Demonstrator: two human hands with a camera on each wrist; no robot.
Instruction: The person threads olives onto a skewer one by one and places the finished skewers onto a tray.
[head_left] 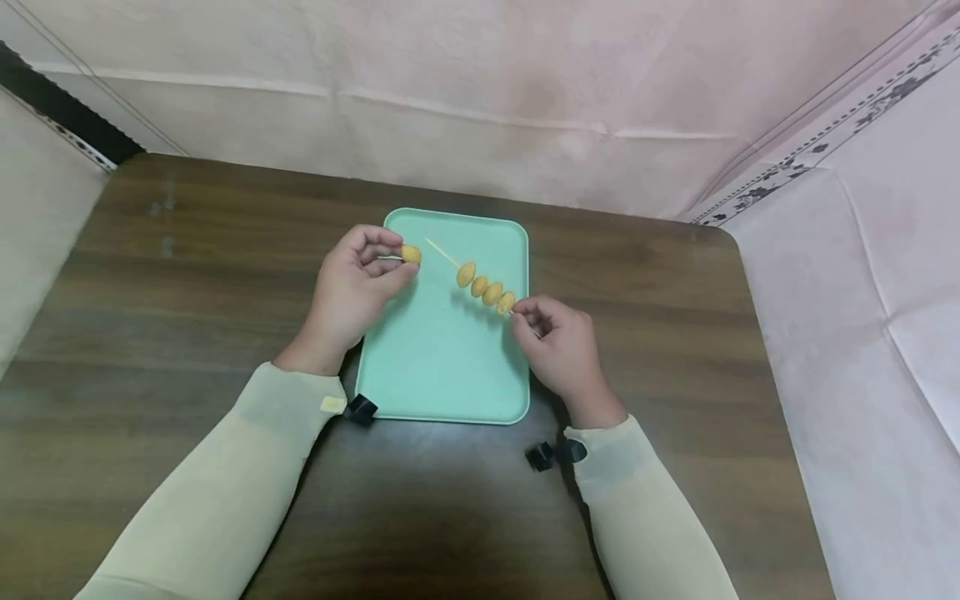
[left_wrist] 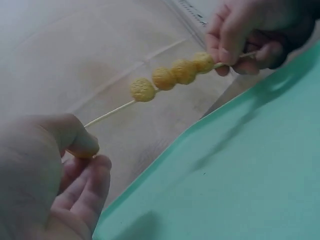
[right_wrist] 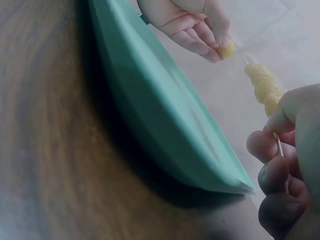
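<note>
My right hand pinches the bare lower end of a thin wooden skewer. Several yellow-brown food balls are threaded on it, the lowest close to the fingertips. The skewer slants up to the left, its pointed end bare. To its left, my left hand holds a single ball between thumb and fingers. A small gap shows between this ball and the skewer's point in the right wrist view. In the left wrist view the thumb covers most of the single ball.
Beneath both hands lies a mint-green rectangular tray with a low rim, on a dark wooden table. Pale sheeting hangs behind the table and along its sides. A small black device sits at the left cuff.
</note>
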